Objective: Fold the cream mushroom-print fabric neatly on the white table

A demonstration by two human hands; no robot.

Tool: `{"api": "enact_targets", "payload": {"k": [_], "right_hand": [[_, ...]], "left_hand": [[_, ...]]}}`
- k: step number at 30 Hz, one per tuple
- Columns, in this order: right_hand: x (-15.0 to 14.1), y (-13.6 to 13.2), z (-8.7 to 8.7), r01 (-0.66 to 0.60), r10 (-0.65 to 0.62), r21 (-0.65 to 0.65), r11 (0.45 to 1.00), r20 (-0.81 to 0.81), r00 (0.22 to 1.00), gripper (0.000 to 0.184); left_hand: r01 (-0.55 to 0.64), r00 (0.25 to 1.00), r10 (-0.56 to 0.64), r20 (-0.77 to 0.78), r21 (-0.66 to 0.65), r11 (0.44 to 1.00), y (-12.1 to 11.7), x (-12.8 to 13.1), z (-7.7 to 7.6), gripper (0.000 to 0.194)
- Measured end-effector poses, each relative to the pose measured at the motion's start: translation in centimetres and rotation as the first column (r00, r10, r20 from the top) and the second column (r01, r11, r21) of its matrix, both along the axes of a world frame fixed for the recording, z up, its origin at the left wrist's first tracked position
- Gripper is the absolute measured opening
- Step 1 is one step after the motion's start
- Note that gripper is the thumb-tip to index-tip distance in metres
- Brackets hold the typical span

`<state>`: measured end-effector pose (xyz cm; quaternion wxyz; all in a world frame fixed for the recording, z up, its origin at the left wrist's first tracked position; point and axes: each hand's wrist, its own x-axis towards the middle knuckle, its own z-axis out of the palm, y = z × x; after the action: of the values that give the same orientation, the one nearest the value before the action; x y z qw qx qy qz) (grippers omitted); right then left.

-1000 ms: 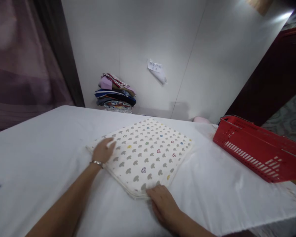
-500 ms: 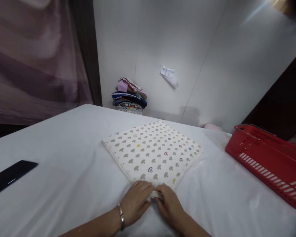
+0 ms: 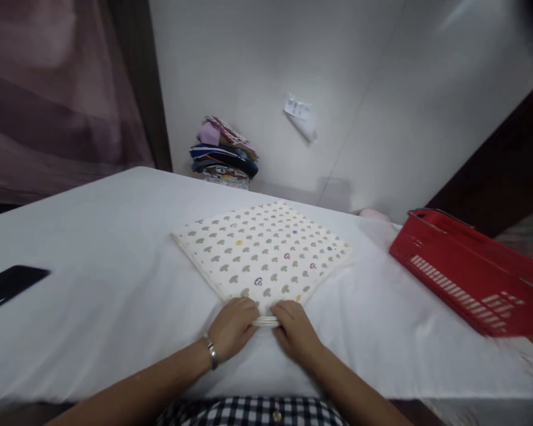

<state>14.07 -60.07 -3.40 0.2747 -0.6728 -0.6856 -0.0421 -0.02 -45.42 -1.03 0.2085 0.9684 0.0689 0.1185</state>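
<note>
A folded cream cloth with small mushroom prints lies on the white table, turned like a diamond with one corner toward me. My left hand, a bracelet on its wrist, and my right hand sit side by side at that near corner. Both have their fingers curled onto the layered edge of the cloth.
A red plastic basket sits at the right of the table. A stack of folded clothes stands against the white wall behind. A dark flat object lies at the left edge. A paper note hangs on the wall.
My left hand left the cloth's left corner and came to the near corner beside my right hand. Since half a second ago the hands hold still there; the view shifted slightly.
</note>
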Motion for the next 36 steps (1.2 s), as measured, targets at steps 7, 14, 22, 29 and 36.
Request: {"api": "enact_targets", "payload": {"k": [7,14,22,29,36], "right_hand": [[0.4,0.5,-0.4,0.052,-0.048,-0.073,0.996,0.055,0.997,0.025],[1.3,-0.2,0.3,0.025,-0.018,-0.118,0.993,0.058,0.998,0.033],[8.9,-3.5,0.6,0.202,-0.201,0.0,0.979,0.038,0.979,0.031],[13.8,-4.9,-0.5,0.614,-0.605,-0.09,0.784,-0.335,0.723,0.025],[14.7,-3.6,0.2,0.651,-0.665,-0.164,0.741,-0.314,0.678,0.023]], "left_hand": [[0.012,0.999,-0.014,0.041,0.048,0.999,-0.7,0.7,-0.5,0.02],[0.059,0.998,-0.06,0.008,0.085,0.995,-1.2,1.5,-1.0,0.011],[0.093,0.995,-0.095,0.011,0.098,0.991,-1.1,1.1,-0.9,0.014],[0.094,0.995,-0.095,0.014,0.099,0.991,-1.4,1.2,-0.7,0.015],[0.106,0.993,-0.111,0.043,0.105,0.989,-1.6,1.0,-0.6,0.025]]}}
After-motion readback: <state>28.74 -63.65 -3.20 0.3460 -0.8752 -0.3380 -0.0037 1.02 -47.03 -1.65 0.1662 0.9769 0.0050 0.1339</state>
